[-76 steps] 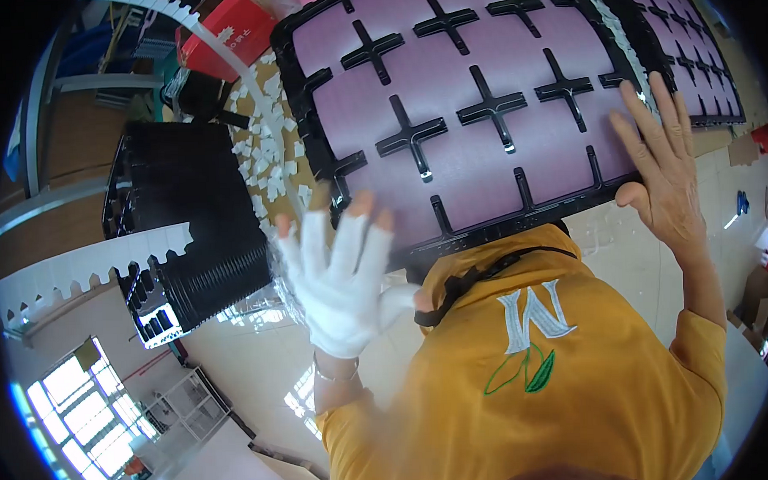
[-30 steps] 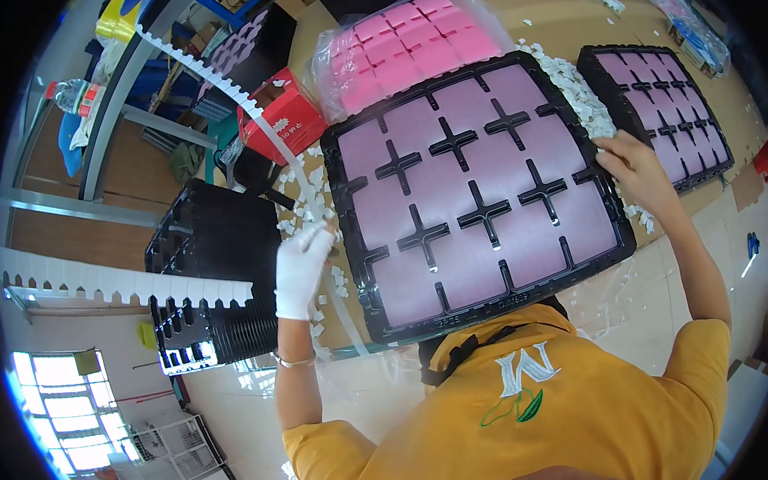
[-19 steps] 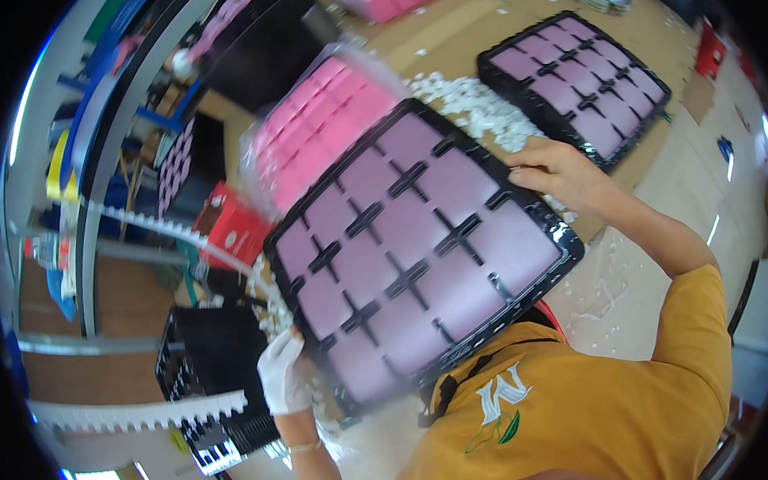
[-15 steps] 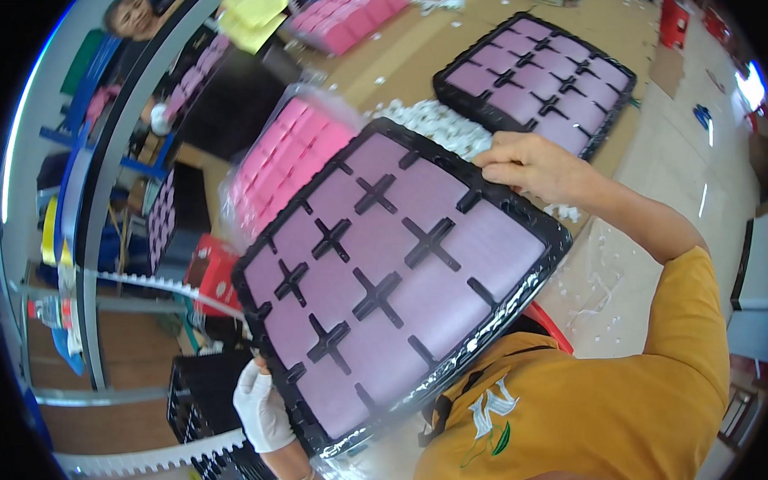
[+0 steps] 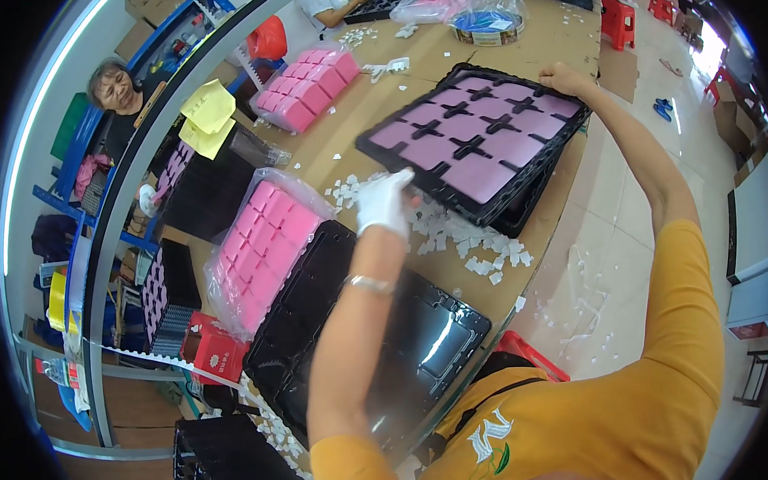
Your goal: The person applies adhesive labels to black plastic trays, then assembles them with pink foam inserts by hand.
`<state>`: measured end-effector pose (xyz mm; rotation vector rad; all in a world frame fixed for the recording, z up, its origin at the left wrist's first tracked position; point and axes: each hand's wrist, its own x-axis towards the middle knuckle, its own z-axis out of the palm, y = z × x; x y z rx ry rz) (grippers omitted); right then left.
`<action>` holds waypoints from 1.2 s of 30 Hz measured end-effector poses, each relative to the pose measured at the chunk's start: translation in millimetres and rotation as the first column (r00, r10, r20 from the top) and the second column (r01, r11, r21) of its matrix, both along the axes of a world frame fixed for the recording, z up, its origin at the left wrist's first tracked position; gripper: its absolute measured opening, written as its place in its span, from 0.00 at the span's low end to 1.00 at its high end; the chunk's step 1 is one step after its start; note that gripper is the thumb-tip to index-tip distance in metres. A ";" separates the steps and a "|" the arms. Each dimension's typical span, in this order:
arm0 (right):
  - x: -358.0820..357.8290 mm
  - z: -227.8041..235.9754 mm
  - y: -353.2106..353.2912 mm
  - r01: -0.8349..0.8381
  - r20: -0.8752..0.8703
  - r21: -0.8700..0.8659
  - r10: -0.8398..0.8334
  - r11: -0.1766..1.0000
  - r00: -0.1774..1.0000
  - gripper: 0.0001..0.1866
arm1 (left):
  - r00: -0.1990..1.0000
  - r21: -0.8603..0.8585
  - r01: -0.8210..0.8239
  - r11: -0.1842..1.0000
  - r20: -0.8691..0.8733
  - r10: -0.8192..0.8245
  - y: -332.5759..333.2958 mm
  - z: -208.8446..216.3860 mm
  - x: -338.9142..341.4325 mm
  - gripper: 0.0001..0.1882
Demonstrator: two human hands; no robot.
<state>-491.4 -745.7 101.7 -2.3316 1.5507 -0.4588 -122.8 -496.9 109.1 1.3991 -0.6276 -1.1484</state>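
Both my hands are on a black plastic tray point(image 5: 450, 197) holding lilac foam pads point(image 5: 475, 176) between black cross-shaped dividers. It sits slightly askew over another black tray point(image 5: 518, 215) at the table's right side. My left hand point(image 5: 383, 204), in a white glove, pinches its near left corner. My bare right hand point(image 5: 565, 79) is closed at its far right corner, fingertips partly hidden. Nearer me lies a glossy, bare black tray point(image 5: 438, 323), partly behind my left forearm. A second dark tray form point(image 5: 294, 328) is beside it.
Pink foam blocks point(image 5: 270, 244) in clear plastic lie left, with more pink blocks point(image 5: 307, 89) behind. White scraps point(image 5: 495, 257) litter the cardboard-covered table point(image 5: 380, 113). A metal frame point(image 5: 97, 250) curves along the left. A person point(image 5: 115, 89) is beyond it; another person's arm point(image 5: 342, 11) is farther back.
The lilac-padded tray has moved away from me, to the far right, and now covers the other tray there. Both my arms have stretched forward. The bare black trays near me have come into view.
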 end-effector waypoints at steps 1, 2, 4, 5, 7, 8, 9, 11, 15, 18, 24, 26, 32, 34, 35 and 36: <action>-1.9 -7.1 -8.3 0.032 -0.036 -0.031 -0.034 0.999 0.999 0.15 | 0.994 0.035 -0.036 0.999 -0.105 0.040 -11.6 -13.7 -6.2 0.06; -10.3 -13.1 -17.7 0.025 -0.045 -0.036 -0.026 0.999 0.999 0.15 | 0.984 0.132 -0.121 0.984 -0.115 0.137 -12.8 -9.8 -24.2 0.06; -21.4 -36.4 -35.2 0.125 0.052 -0.084 -0.121 0.989 0.991 0.15 | 0.988 0.161 -0.080 0.984 -0.117 0.099 -16.1 -33.5 -36.7 0.06; -25.3 -45.2 -42.5 0.114 0.051 -0.075 -0.111 0.991 0.993 0.15 | 0.983 0.240 -0.103 0.965 -0.121 0.135 -15.9 -44.8 -44.7 0.06; -15.7 -55.4 -52.9 0.124 0.071 -0.082 -0.118 0.989 0.991 0.16 | 0.984 0.292 -0.097 0.951 -0.112 0.135 -18.3 -60.0 -49.5 0.09; -9.7 -56.2 -56.7 0.107 0.074 -0.076 -0.102 0.991 0.992 0.16 | 0.982 0.298 -0.115 0.948 -0.108 0.152 -21.6 -68.6 -48.0 0.09; -9.8 -53.1 -59.5 0.099 0.077 -0.080 -0.093 0.992 0.993 0.17 | 0.981 0.293 -0.126 0.948 -0.108 0.164 -21.7 -60.6 -54.9 0.09; -3.7 -52.5 -62.4 0.107 0.082 -0.082 -0.101 0.991 0.992 0.19 | 0.978 0.291 -0.143 0.946 -0.106 0.180 -24.5 -60.7 -60.0 0.09; -12.2 -62.4 -77.9 0.182 0.153 -0.131 -0.161 0.975 0.975 0.20 | 0.986 0.339 -0.096 0.936 -0.094 0.135 -38.7 -67.2 -69.3 0.07; -21.2 -67.5 -82.2 0.217 0.173 -0.146 -0.191 0.965 0.966 0.20 | 0.990 0.344 -0.104 0.933 -0.051 0.129 -43.2 -67.1 -73.1 0.08; -50.3 -86.0 -94.6 0.157 0.098 -0.159 -0.142 0.975 0.985 0.26 | 0.994 0.327 -0.102 0.940 0.003 0.107 -40.7 -61.4 -55.3 0.09; -59.6 -101.5 -109.8 0.154 0.060 -0.249 -0.143 0.956 0.988 0.25 | 0.996 0.312 -0.082 0.946 0.043 0.072 -39.0 -64.5 -49.3 0.11; -35.7 -98.0 -103.8 0.096 0.116 -0.278 -0.066 0.956 0.991 0.27 | 0.830 0.187 0.197 0.963 0.491 -0.265 11.8 19.4 -35.0 0.20; -6.5 -91.6 -89.0 0.071 0.274 -0.200 -0.014 0.977 0.962 0.26 | 0.785 -0.119 0.159 0.980 0.618 -0.052 56.2 59.5 -15.8 0.17; 5.3 -91.3 -84.3 0.037 0.343 -0.193 0.032 0.980 0.939 0.23 | 0.621 -0.339 0.089 0.937 0.754 0.214 75.9 68.3 7.5 0.16; 26.5 -91.7 -76.6 0.003 0.349 -0.199 0.069 0.980 0.935 0.23 | 0.394 -0.537 0.080 0.840 0.791 0.468 98.8 78.2 33.8 0.15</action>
